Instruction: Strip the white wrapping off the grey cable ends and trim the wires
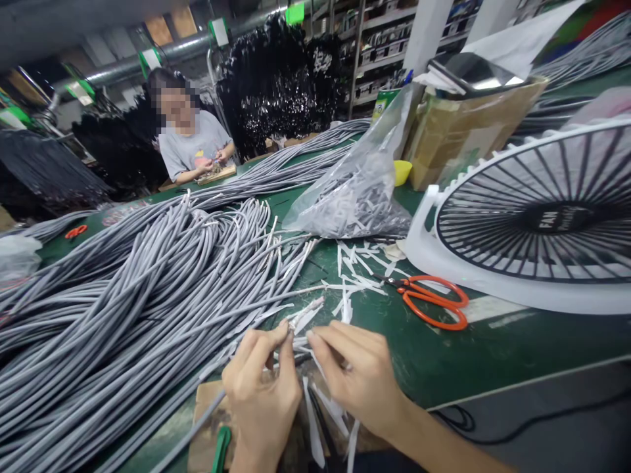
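Note:
My left hand (266, 381) is closed in a pinch around the end of a grey cable (190, 430), which runs in from the lower left. Close beside it, my right hand (359, 374) has thumb and forefinger pressed together; whatever sits between those fingertips is too small to make out. White strips (311, 424) lie and hang beneath both hands, over a brown board (204, 407). A green-handled tool (221, 450) rests on that board, left of my left wrist. Orange-handled scissors (436, 302) lie on the table beyond my right hand.
A big pile of grey cables (148, 295) covers the left of the green table (424, 361). Further back are a clear bag of white scraps (352, 203) and a cardboard box (458, 131). A white fan (542, 223) stands at right. Another person (192, 144) works across the table.

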`<action>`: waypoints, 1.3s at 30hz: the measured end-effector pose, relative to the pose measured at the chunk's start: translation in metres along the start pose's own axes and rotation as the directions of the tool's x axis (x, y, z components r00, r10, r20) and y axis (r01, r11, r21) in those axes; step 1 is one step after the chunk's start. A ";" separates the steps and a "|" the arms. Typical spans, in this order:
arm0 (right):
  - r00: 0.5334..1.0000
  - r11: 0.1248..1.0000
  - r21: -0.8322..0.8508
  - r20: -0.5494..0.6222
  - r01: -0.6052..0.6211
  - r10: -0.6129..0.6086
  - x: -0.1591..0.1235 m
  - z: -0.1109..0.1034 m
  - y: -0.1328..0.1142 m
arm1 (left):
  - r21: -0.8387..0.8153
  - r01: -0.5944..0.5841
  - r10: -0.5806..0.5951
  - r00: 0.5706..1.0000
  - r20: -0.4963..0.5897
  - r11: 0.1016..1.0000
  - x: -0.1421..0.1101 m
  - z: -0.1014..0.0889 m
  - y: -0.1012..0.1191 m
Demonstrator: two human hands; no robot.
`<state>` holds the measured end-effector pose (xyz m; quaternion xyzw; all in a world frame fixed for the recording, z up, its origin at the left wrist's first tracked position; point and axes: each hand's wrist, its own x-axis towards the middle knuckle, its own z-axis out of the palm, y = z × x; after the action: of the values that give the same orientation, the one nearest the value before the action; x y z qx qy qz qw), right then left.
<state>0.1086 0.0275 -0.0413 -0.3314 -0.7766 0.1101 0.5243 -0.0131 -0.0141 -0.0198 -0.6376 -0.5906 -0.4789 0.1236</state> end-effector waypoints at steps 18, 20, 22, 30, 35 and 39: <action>0.995 0.997 0.010 0.065 -0.078 0.077 0.000 0.002 0.002 | 0.003 -0.080 0.080 0.995 0.059 0.997 -0.002 0.000 -0.003; 0.994 0.996 0.017 0.069 -0.088 0.087 0.000 0.002 0.003 | -0.010 -0.084 0.084 0.994 0.075 0.996 -0.003 0.000 -0.003; 0.992 0.994 0.033 0.074 -0.107 0.104 0.000 0.001 0.003 | -0.028 -0.064 0.067 0.993 0.097 0.998 -0.003 0.000 -0.002; 0.981 0.975 0.129 0.095 -0.179 0.168 0.002 -0.002 0.001 | -0.094 0.014 0.001 0.988 0.156 0.995 -0.001 -0.001 0.000; 0.986 0.974 0.164 0.091 -0.155 0.141 0.005 -0.004 0.001 | -0.066 0.044 -0.032 0.985 0.172 0.997 -0.001 -0.002 0.000; 0.984 0.974 0.158 0.100 -0.163 0.149 0.004 -0.005 0.001 | -0.057 0.032 -0.022 0.985 0.171 0.998 -0.001 -0.002 0.000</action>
<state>0.1125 0.0300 -0.0368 -0.3415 -0.7585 0.2295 0.5053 -0.0143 -0.0159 -0.0192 -0.6716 -0.5931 -0.4416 0.0471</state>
